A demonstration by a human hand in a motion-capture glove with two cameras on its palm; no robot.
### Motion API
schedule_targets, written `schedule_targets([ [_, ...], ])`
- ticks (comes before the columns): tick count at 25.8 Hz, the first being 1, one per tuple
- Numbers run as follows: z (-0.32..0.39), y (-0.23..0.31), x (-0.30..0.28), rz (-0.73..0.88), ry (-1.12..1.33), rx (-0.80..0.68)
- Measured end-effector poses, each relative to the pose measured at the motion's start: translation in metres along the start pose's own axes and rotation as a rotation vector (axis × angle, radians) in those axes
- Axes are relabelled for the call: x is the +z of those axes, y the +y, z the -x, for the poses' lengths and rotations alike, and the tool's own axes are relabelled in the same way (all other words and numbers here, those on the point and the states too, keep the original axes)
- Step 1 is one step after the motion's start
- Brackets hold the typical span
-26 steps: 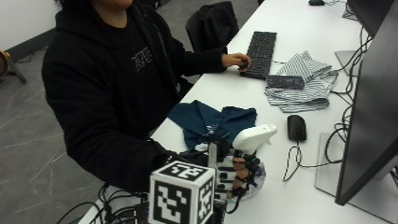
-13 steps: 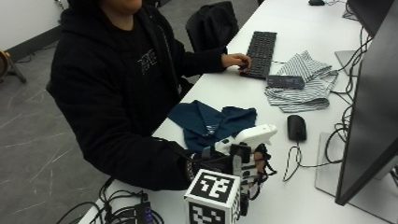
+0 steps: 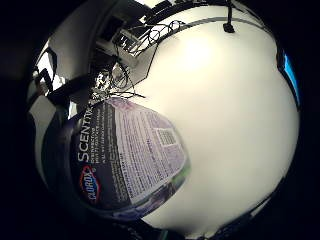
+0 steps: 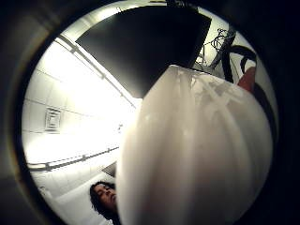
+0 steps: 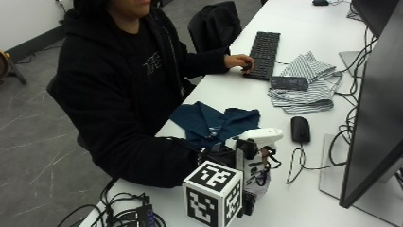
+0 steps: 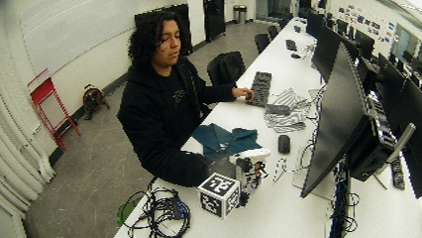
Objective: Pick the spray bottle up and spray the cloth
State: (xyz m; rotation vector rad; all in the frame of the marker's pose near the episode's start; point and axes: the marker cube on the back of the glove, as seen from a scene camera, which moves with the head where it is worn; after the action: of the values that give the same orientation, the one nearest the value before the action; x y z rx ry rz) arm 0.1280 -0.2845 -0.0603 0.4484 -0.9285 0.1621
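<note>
My gloved right hand [image 5: 247,160] grips a white spray bottle [image 5: 258,142] by its neck near the table's front edge. The bottle's white trigger head [image 5: 263,135] points toward the mouse. Its dark Clorox Scentiva label [image 3: 127,160] fills much of the little finger side palm view, above the white table [image 3: 230,125]. In the thumb side palm view the white spray head [image 4: 197,150] is close up. A dark blue cloth [image 5: 211,122] lies crumpled on the table just beyond the bottle, toward the person. I cannot tell whether the bottle's base touches the table.
A black mouse [image 5: 300,128] lies to the right of the bottle, with cables [image 5: 296,165] around it. A large monitor [image 5: 378,109] stands at the right. Farther back are a striped cloth [image 5: 311,90] with a phone [image 5: 290,82] and a keyboard [image 5: 263,47] under the bare left hand [image 5: 238,61].
My hand has swung to the right around the bottle and closed on its neck. The bottle's head has stayed almost where it was. The blue cloth has not moved.
</note>
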Motion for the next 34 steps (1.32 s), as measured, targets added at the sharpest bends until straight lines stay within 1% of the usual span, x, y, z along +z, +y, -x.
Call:
schedule_targets([
  [7, 0.002, -0.005, 0.002, -0.032, 0.002, -0.085],
  [15, 0.000, -0.006, 0.004, -0.048, 0.001, -0.090],
  [19, 0.001, -0.003, 0.004, 0.001, 0.003, -0.074],
  [22, 0.012, 0.003, 0.000, 0.071, 0.044, -0.082],
  [25, 0.037, 0.016, -0.005, 0.174, 0.150, -0.110],
  [27, 0.057, 0.026, -0.008, 0.289, 0.264, -0.134],
  [31, 0.103, 0.055, -0.002, 0.580, 0.498, -0.159],
  [34, 0.123, 0.078, 0.012, 0.735, 0.715, -0.175],
])
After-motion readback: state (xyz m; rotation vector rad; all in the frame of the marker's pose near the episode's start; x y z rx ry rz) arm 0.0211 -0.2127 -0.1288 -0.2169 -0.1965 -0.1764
